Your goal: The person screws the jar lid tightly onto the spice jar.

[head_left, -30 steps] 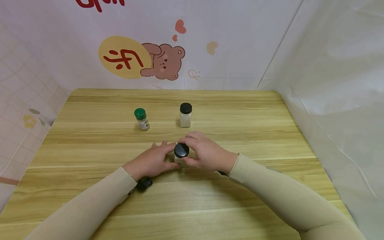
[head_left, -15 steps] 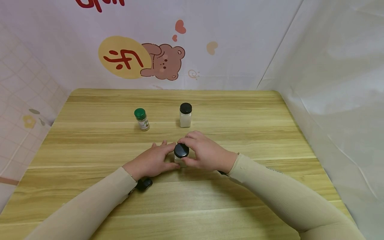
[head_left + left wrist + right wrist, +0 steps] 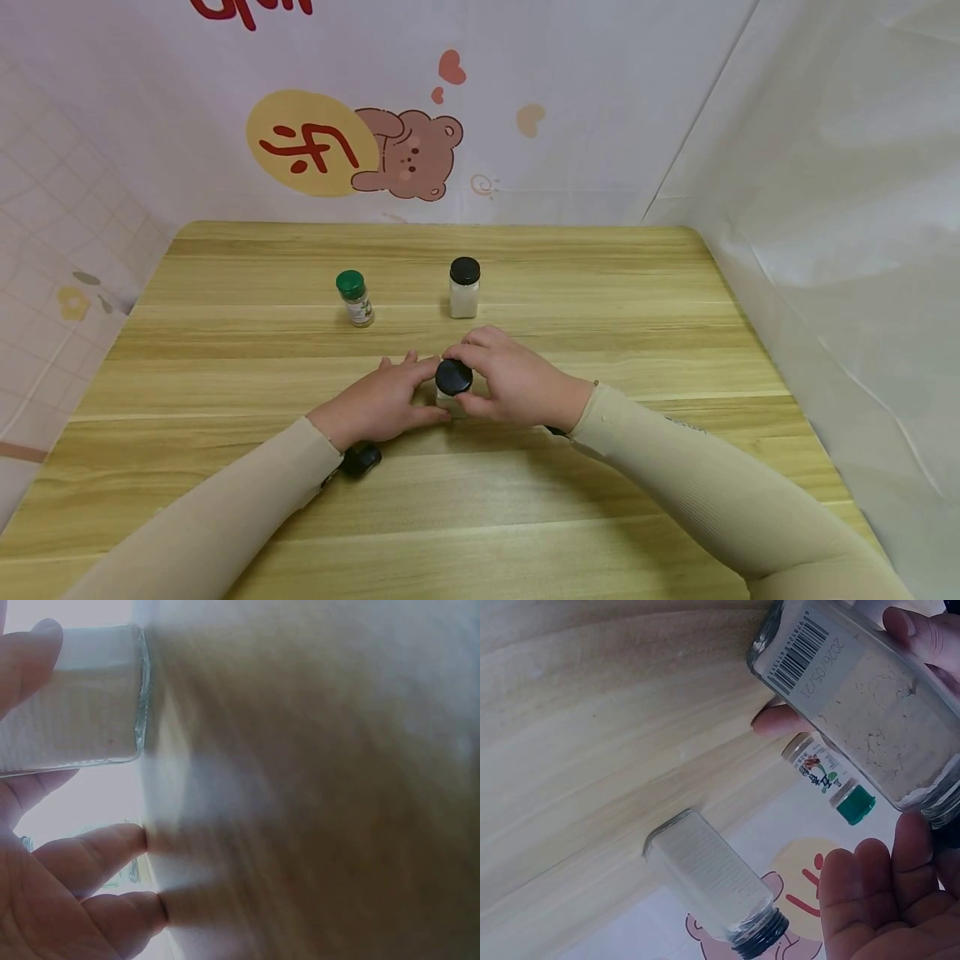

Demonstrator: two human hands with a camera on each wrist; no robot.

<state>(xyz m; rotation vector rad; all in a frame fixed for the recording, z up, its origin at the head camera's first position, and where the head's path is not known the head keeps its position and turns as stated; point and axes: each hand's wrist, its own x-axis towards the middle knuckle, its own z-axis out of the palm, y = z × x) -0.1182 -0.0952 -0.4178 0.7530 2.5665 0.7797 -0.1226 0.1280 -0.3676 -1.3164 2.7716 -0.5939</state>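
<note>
In the head view, a square glass seasoning jar [image 3: 870, 712] with a black lid [image 3: 453, 377] stands upright on the table between both hands. My left hand [image 3: 382, 406] pinches the jar's lower body between thumb and index finger; its other fingers spread, with fingertips on the table in the left wrist view. From the other side, my right hand [image 3: 525, 383] grips around the lid with thumb and fingers. Pale powder fills most of the jar, and a barcode label [image 3: 802, 656] shows in the right wrist view.
Behind the hands stands a second black-lidded jar [image 3: 464, 292] of white contents. To its left is a small green-capped shaker bottle [image 3: 355, 300]. The wooden table [image 3: 600, 283] meets a printed white backdrop [image 3: 600, 108] at the back and sides.
The bright sheen on the black lid has faded. Both hands and all the jars keep nearly the same places.
</note>
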